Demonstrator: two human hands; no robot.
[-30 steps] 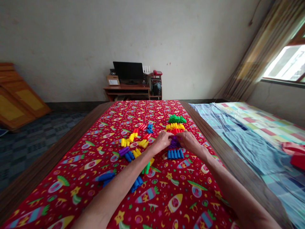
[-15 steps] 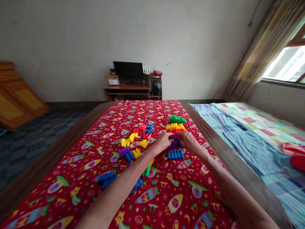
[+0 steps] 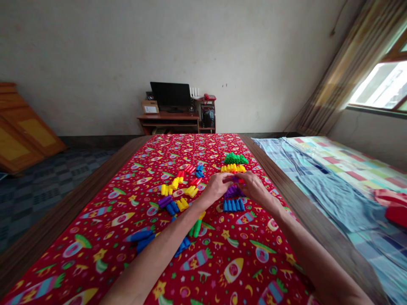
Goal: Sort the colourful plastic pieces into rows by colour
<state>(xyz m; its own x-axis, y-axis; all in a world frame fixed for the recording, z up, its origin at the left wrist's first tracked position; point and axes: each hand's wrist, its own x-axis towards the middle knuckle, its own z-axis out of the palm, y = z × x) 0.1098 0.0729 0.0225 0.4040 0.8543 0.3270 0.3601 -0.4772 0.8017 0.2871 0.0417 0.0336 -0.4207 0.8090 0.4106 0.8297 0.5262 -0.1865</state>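
My left hand [image 3: 218,187] and my right hand [image 3: 255,187] meet over a row of purple plastic tube blocks [image 3: 233,192], fingers closed in a pinch from either side. Purple shows between the fingertips, but they hide most of the piece they grip. Just nearer to me lies a row of blue tube blocks [image 3: 234,206]. Beyond my hands are yellow tube blocks [image 3: 233,168] and a stack of green tube blocks [image 3: 235,159]. Red blocks between the yellow and purple ones are mostly covered by my hands.
Loose yellow blocks [image 3: 182,204], a purple block [image 3: 165,201], green blocks [image 3: 197,228] and blue blocks [image 3: 144,241] lie to the left on the red patterned cloth [image 3: 229,245]. A bed [image 3: 333,182] adjoins the table on the right. A desk with a monitor [image 3: 171,95] stands beyond.
Both hands have shifted slightly away from me, from the purple row towards the red one. More of the purple blocks now shows beneath them.
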